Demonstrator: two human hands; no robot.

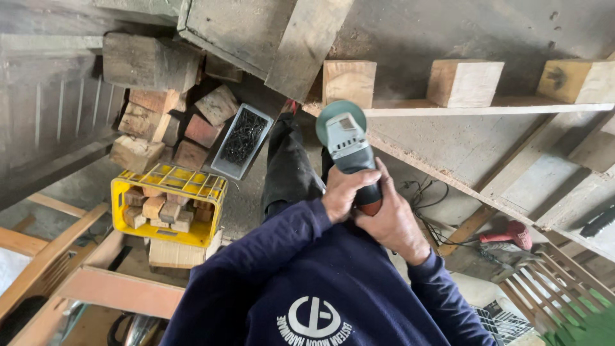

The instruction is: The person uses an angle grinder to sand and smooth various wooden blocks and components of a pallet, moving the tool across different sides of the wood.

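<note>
Grinder [349, 150], judged heavy, rigid and nose-weighted toward its disc guard, is gripped low on its body by both the left hand [343, 192] and right hand [392, 221], each clenched around it, just above the long wooden frame [487, 106].

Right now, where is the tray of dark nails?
In the head view, the tray of nails lies left of centre, between the pile of wood blocks and the angle grinder, just above the yellow crate.
</note>
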